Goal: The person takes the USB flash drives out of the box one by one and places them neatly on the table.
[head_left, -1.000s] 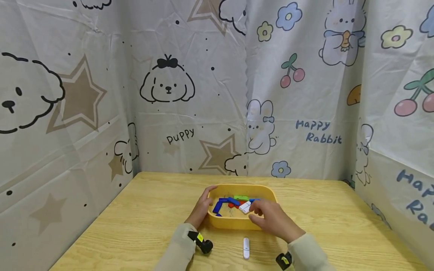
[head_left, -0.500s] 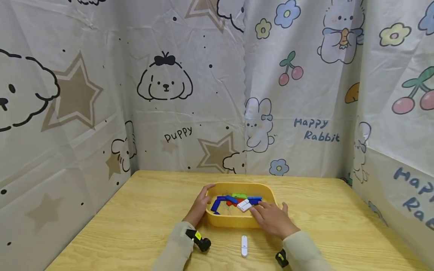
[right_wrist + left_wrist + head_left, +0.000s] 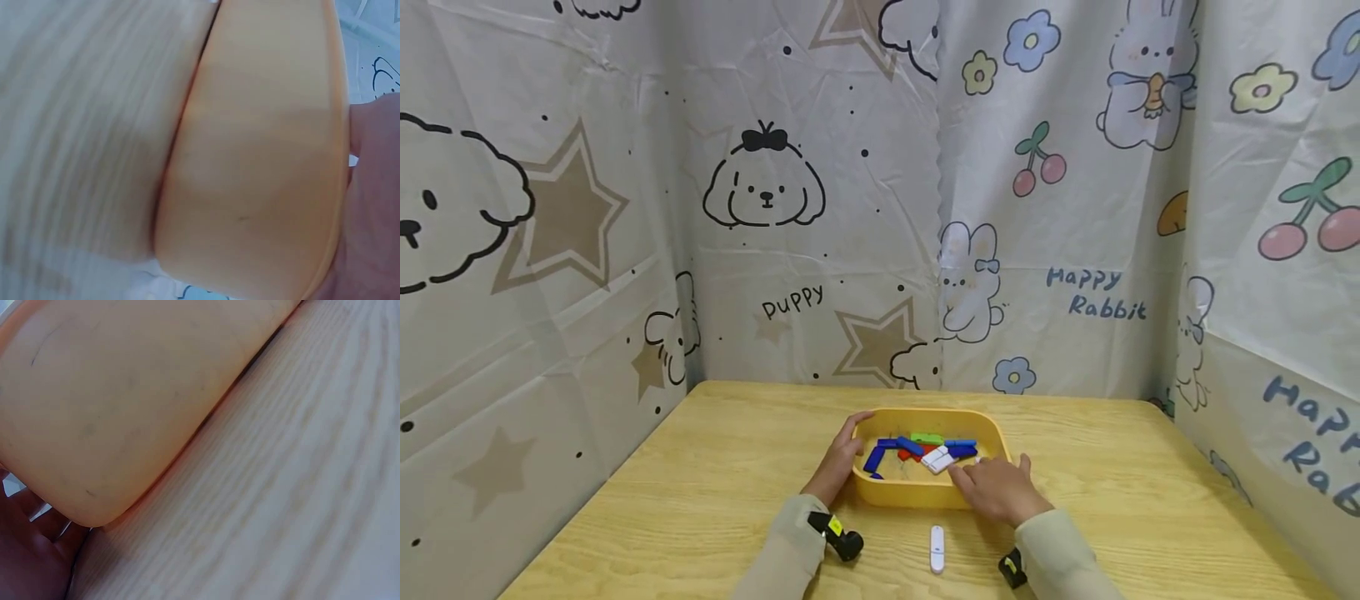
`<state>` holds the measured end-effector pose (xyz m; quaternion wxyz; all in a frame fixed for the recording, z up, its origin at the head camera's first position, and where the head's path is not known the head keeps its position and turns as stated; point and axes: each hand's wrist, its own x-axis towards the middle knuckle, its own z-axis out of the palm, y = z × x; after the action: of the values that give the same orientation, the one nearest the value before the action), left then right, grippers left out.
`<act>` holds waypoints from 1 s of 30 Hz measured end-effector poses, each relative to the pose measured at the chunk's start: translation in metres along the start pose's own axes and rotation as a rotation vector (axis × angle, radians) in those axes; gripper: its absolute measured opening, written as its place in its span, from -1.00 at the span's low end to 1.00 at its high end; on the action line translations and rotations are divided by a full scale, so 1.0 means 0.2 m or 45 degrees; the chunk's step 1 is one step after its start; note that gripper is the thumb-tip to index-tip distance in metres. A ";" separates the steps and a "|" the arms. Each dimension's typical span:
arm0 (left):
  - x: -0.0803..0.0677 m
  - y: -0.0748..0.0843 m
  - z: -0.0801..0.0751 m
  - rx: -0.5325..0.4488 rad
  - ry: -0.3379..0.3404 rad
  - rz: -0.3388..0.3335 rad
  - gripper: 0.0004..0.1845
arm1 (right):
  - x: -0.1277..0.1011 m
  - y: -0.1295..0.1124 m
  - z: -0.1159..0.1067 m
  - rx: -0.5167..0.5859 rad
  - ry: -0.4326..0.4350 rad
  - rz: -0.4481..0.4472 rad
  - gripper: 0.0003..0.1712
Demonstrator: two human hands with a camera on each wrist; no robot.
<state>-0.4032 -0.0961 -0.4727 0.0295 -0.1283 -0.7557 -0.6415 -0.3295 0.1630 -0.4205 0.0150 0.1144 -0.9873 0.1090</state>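
The right hand (image 3: pixel 1000 489) has been drawn back a little over the bin's lower right corner, baring more of the blue pieces (image 3: pixel 962 451). The yellow bin (image 3: pixel 913 497) is seen at lower centre of the head view; white pieces (image 3: pixel 937 460), red pieces (image 3: pixel 910 455) and a green piece (image 3: pixel 927 438) are shown inside there only. A white stick (image 3: pixel 937 549) is seen below it on the table (image 3: pixel 760 433). The bin's left end is gripped by the left hand (image 3: pixel 838 458); its fingers, at lower left of the left-wrist view, are cut off. The right fingers are hidden behind the wall, even in the right-wrist view; grip cannot be told.
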 end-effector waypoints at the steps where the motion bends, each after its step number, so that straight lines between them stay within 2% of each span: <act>1: 0.00 0.00 0.00 -0.002 0.000 -0.003 -0.37 | 0.00 0.00 0.01 0.000 0.017 -0.006 -0.29; 6: 0.00 0.00 0.00 -0.002 -0.003 -0.007 -0.37 | 0.00 0.00 0.03 -0.007 0.070 -0.028 -0.37; 13: -0.12 0.20 0.00 0.010 -0.025 0.001 -0.38 | 0.00 0.00 0.01 -0.016 0.016 -0.005 -0.31; 14: -0.11 0.20 0.00 0.015 -0.028 0.001 -0.38 | 0.00 0.00 0.01 -0.011 0.010 -0.001 -0.30; 17: -0.09 0.17 0.00 0.019 -0.031 0.000 -0.38 | 0.01 0.00 0.01 -0.004 0.010 0.007 -0.29; 24: -0.01 0.01 0.00 -0.002 -0.005 0.006 -0.37 | 0.02 0.01 0.03 0.001 0.055 0.004 -0.35; 30: 0.01 -0.01 0.00 0.006 0.010 0.022 -0.36 | 0.02 0.01 0.04 0.012 0.072 -0.019 -0.40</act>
<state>-0.4049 -0.0952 -0.4740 0.0386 -0.1323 -0.7558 -0.6401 -0.3341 0.1629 -0.4276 0.0431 0.1189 -0.9851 0.1167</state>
